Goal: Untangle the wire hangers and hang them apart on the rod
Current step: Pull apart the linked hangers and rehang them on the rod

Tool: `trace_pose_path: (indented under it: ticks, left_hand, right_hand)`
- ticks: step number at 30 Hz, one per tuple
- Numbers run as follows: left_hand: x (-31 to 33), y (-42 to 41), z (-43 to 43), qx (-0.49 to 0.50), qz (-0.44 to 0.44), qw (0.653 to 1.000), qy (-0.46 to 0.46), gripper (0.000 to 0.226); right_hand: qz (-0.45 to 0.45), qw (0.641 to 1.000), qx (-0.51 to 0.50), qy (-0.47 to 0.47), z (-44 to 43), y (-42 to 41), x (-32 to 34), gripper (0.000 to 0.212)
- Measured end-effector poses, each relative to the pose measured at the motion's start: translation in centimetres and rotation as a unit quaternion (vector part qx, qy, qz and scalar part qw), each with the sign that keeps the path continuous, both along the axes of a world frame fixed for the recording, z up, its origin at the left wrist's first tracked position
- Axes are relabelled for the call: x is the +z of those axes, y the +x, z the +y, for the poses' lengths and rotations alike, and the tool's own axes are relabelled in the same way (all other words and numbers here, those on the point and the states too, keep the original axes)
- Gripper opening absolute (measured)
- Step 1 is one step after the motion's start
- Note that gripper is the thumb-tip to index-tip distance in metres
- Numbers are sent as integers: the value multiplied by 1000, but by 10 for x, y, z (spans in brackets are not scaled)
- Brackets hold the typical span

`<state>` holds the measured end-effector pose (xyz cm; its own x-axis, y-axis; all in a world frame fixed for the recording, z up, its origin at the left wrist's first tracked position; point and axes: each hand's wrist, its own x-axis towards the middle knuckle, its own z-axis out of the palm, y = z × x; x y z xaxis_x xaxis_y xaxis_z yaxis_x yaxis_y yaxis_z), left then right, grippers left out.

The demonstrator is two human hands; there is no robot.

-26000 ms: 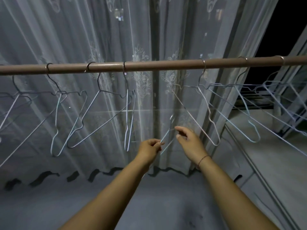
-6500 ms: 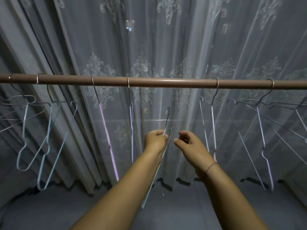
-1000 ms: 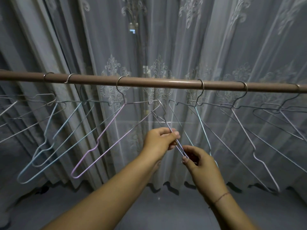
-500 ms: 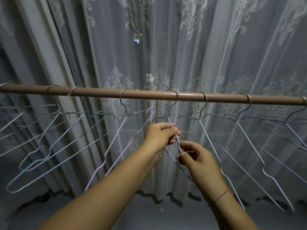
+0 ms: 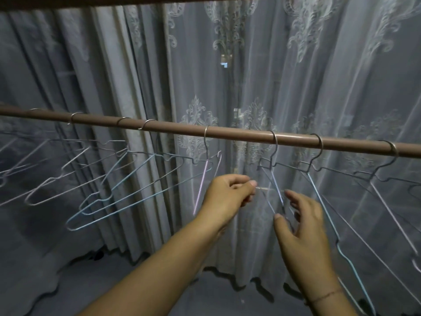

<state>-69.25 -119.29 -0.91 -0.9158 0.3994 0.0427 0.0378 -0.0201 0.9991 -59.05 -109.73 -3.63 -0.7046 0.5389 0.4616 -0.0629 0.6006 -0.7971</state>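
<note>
Hangers point(image 5: 276, 179) crowd the rod point(image 5: 227, 131); my left hand point(image 5: 227, 195) pinches one wire, my right hand point(image 5: 300, 222) spread empty; next, I judge, slide it apart

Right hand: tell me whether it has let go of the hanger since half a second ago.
Yes. The right hand now has its fingers spread open just off the hanger, which hangs from the rod; earlier it pinched the wire.
</note>
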Motion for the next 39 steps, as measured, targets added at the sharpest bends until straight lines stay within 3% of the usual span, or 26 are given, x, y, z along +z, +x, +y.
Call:
trace_pose_path:
  ticks: [8,14,19,24,28,33,39]
  left_hand:
    - [23,-35,-96,111,96,989,6,10]
    - [29,-96,-174,184,123,973,-67,24]
    - [21,-131,-215,64,69,984,-152,17]
    - [14,-147,-215,-49,0,991,-125,16]
    - [7,-157,-204,-62,-19,993,-96,20]
    - [11,-156,-186,-78,-58,995,-31,9]
    - [18,-158,-160,-75,-65,995,2,23]
  right_hand:
    - [24,987,158,-30,-82,-31,25,39]
    - [-6,959,230,-167,-156,-81,31,34]
    - [-58,944,199,-258,-215,-137,13,27]
    - [-72,928,153,-333,-246,-167,-3,19]
    - [-37,926,136,-351,-251,-171,-1,24]
    - [11,935,115,-336,-236,-173,8,17]
    - [17,942,99,-321,-208,-181,14,11]
